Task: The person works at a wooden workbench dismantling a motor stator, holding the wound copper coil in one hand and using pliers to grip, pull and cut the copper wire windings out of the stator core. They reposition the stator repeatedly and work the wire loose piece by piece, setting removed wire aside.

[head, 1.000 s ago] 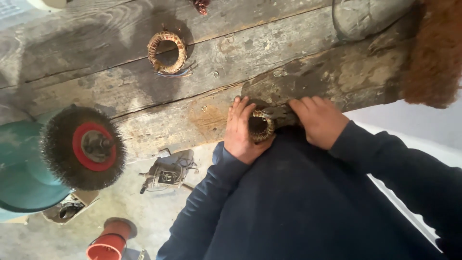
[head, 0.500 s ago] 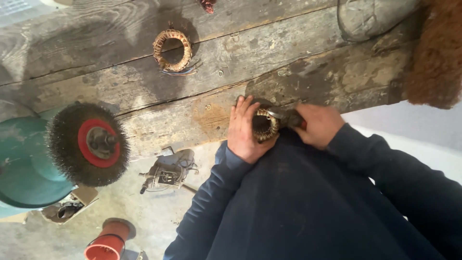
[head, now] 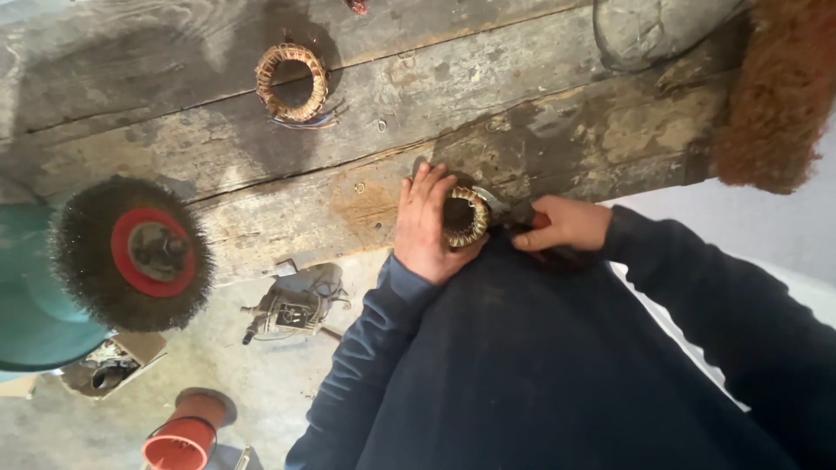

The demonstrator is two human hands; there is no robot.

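At the near edge of the wooden worktop (head: pixel 261 130), seen from the head camera, the left hand (head: pixel 428 228) wraps around a ring-shaped copper coil (head: pixel 466 218), its fingers (head: pixel 425 184) curled over the far side and pressing the coil against the plank edge. The right hand (head: pixel 562 224) is closed around the dark handles of a hand tool (head: pixel 521 213), probably pliers or cutters, whose metal tip touches the coil's right rim. Both hands sit just in front of the person's dark blue sweater.

As a judgement, the main risk is the tool slipping off the wire: the left fingers lie right beside the tip, so a sudden release could nick them. The coil rests half over the worktop edge, so a hard pull could tip it to the floor (head: pixel 218 374), where a small motor part (head: pixel 292 306) and a red spool (head: pixel 178 439) already lie. Loose wire ends could also prick the palm.

Farther left, a wire brush wheel (head: pixel 131 254) with a red hub sits on a teal machine (head: pixel 26 296), well apart from the hands. A second coil (head: pixel 292 83) lies on the planks, and a brown fibrous bundle (head: pixel 779 96) hangs at the right.
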